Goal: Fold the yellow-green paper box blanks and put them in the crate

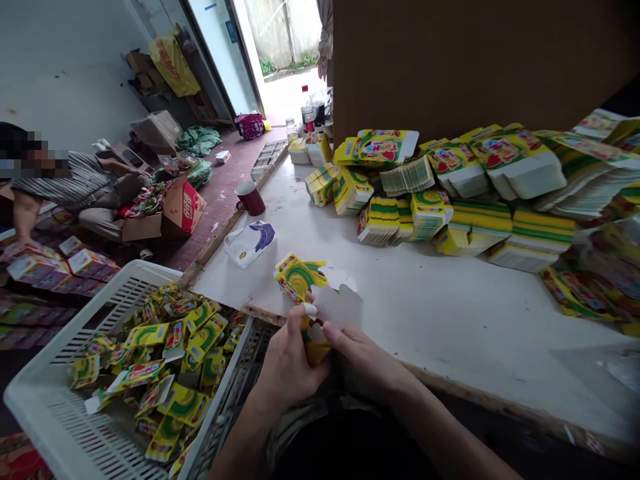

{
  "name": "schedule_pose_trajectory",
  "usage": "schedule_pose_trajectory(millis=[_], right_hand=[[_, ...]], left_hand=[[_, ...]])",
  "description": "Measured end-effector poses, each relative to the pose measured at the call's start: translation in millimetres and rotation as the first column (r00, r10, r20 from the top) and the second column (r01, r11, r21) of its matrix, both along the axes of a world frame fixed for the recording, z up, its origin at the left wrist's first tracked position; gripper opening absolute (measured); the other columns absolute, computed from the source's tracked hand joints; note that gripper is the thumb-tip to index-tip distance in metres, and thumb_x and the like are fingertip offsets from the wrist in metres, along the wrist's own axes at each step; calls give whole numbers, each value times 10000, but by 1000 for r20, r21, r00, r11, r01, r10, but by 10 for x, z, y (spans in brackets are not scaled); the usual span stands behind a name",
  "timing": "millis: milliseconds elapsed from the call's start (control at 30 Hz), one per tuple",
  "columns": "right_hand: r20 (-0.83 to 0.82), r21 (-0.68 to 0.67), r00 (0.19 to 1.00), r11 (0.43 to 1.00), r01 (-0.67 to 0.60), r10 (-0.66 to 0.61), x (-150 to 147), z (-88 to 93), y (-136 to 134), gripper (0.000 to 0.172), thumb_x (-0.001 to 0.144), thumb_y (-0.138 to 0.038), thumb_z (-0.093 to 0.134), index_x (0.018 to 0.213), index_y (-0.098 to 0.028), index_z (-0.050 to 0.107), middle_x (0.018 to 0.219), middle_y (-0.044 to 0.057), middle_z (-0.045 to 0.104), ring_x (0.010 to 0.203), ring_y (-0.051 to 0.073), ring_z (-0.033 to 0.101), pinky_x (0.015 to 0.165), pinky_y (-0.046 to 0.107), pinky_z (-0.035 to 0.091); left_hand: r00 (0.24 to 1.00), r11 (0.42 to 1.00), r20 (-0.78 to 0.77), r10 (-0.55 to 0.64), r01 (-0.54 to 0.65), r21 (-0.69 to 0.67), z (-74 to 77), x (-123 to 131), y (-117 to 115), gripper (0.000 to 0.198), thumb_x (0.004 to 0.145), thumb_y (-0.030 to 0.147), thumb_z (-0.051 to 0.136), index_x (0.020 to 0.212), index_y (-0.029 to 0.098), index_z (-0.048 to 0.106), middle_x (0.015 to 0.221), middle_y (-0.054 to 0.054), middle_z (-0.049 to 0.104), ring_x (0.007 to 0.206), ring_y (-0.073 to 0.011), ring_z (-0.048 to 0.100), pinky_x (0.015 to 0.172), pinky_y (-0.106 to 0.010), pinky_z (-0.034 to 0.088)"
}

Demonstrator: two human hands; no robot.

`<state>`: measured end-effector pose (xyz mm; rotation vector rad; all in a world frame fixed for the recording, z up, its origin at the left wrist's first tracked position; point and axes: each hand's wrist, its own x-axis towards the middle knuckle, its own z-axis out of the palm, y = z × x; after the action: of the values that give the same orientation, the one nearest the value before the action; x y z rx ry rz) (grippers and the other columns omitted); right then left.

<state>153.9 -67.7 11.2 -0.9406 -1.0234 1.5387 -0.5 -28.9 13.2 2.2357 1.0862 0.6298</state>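
Between my two hands, over the table's front edge, is a small yellow cardboard box point(316, 348) with flaps standing up. My left hand point(295, 357) is wrapped round its left side, and one fingertip has a white covering. My right hand point(357, 353) pinches the box's right side with thumb and fingers. Pale grey inner card point(340, 305) shows just beyond my right thumb; whether it belongs to the held box I cannot tell. Just past my hands, a yellow and green carton point(297, 275) lies on the white table point(420, 300).
A white plastic basket point(55, 373) full of small yellow boxes stands left. Stacks of flat cartons point(475, 227) line the table's back. A maroon mug point(250, 199) and a purple-white packet point(251, 243) sit left of centre. Another person point(75, 180) sits far left beside boxes.
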Motion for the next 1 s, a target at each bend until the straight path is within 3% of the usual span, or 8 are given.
schedule_pose_trajectory(millis=[100,200,367,500,567,733,833,1000], right_hand=[[337,250,938,968,-11,-76,-3,-34,-35,536,928,-251,534,1450,-242,416,1443,74,509,1303,272,486,1089,419,392],[442,397,884,917,-38,-154,-30,-70,-23,549,948,-129,429,1473,-282,382,1487,55,461,1330,225,470,1102,387,389],[402,460,855,880,122,-328,-42,-124,15,538,966,-111,402,1453,-338,405,1486,54,464,1356,204,452,1113,394,389],[595,474,760,878,-70,-261,7,-98,15,552,937,-123,486,1457,-293,411,1614,114,186,1440,283,303,1101,456,396],[640,450,734,885,-119,-227,78,-40,31,463,923,-134,526,1373,-245,536,1599,150,221,1427,301,328,1084,468,412],[643,398,764,876,-273,-54,300,161,104,286,836,-200,698,1117,-247,721,1461,116,480,1341,293,463,1068,433,431],[575,379,813,911,-161,-95,266,164,105,283,781,-174,744,1052,-254,740,1404,92,529,1337,286,461,1088,426,406],[372,359,904,931,69,-210,57,-34,101,703,826,-231,705,1445,-310,383,1495,88,420,1314,253,477,1058,430,440]], left_hand=[[998,997,56,6,-1,-83,-83,-1,24,668,741,229,622,1295,222,250,1097,-117,625,897,-262,676,758,-387,566],[997,999,79,24,-27,41,-188,5,38,531,750,203,588,1243,189,392,1191,-179,546,1044,-304,623,880,-437,531],[979,976,55,199,-203,83,-82,-44,58,529,704,221,695,1176,209,457,1101,-116,571,1053,-310,600,900,-468,513],[993,989,56,103,-108,102,48,-163,91,506,733,271,725,1173,238,479,1067,-71,653,983,-257,654,856,-390,538],[994,987,22,104,-106,118,81,-216,101,597,717,317,751,1226,229,452,1109,-87,670,1010,-265,662,869,-383,538],[998,999,-34,49,-49,-4,176,-256,83,715,691,286,760,1297,253,382,1132,-66,692,991,-243,687,833,-341,553],[996,997,-38,79,-78,28,182,-214,55,686,689,298,751,1282,233,412,1133,-95,691,1003,-276,683,848,-387,551],[947,967,220,232,-201,-156,68,-212,107,686,648,272,783,1260,221,477,1120,-91,696,1000,-266,682,851,-361,554]])
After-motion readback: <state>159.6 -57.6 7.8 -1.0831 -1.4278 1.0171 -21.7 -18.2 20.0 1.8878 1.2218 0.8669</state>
